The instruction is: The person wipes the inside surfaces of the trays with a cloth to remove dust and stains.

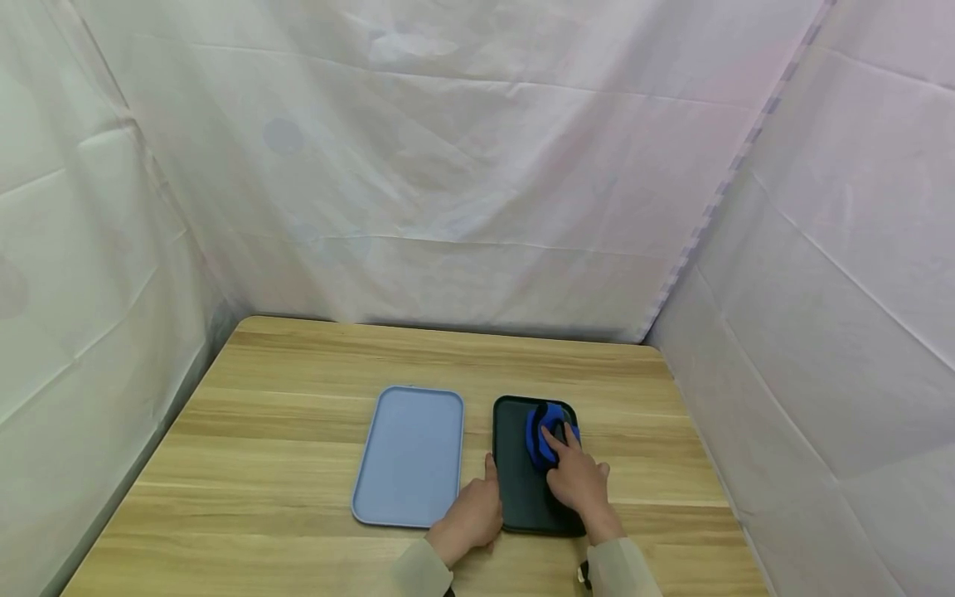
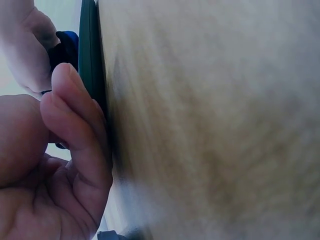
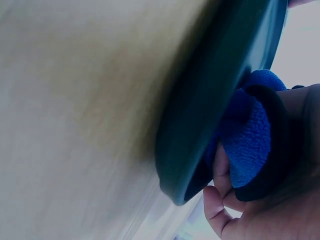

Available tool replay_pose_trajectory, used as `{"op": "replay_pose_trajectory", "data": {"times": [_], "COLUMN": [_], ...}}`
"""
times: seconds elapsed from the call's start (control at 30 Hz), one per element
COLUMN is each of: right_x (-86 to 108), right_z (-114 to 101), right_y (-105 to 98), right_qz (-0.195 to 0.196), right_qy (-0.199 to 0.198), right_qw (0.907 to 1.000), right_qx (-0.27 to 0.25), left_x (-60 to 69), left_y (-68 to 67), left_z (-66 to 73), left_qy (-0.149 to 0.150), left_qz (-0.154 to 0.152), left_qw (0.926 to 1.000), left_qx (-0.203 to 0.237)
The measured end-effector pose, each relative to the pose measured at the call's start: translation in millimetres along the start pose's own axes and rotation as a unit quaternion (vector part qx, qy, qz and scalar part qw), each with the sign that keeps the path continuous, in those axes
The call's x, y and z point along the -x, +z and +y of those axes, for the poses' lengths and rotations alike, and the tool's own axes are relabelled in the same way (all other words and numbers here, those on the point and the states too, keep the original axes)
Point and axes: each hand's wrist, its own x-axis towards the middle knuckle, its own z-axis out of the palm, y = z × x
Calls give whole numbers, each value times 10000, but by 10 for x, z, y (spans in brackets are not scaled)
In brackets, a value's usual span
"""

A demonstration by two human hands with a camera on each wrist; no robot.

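A blue fleecy cloth with black edging point(image 1: 534, 431) lies bunched on the dark green tray point(image 1: 522, 506), toward its far right part. My right hand point(image 1: 578, 481) holds the cloth against the tray, with two fingers spread over its top. In the right wrist view the cloth point(image 3: 247, 140) is bunched under the palm, beside the tray's raised rim point(image 3: 187, 125). My left hand point(image 1: 475, 512) rests at the tray's left edge, its index finger stretched forward along the rim. Its other fingers point(image 2: 82, 135) bend loosely near the tabletop in the left wrist view.
A light blue tray point(image 1: 410, 456) lies flat to the left of the dark one, with a strip of table between them. Both are on a wood-grain table point(image 1: 261, 464). White sheeting point(image 1: 448, 166) hangs behind and along both sides.
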Motion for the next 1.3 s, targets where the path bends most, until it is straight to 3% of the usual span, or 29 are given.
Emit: {"op": "replay_pose_trajectory", "data": {"times": [0.47, 1.3], "right_x": [-169, -209], "right_z": [3, -247], "right_y": [18, 81], "right_qz": [-47, -25], "right_qy": [-65, -365], "right_qw": [10000, 9993], "right_qx": [-26, 38], "left_x": [7, 11], "left_y": [-10, -41], "left_z": [17, 28], "left_qy": [-17, -1], "left_qz": [14, -107], "left_qw": [9999, 9995], "left_qx": [-106, -306]}}
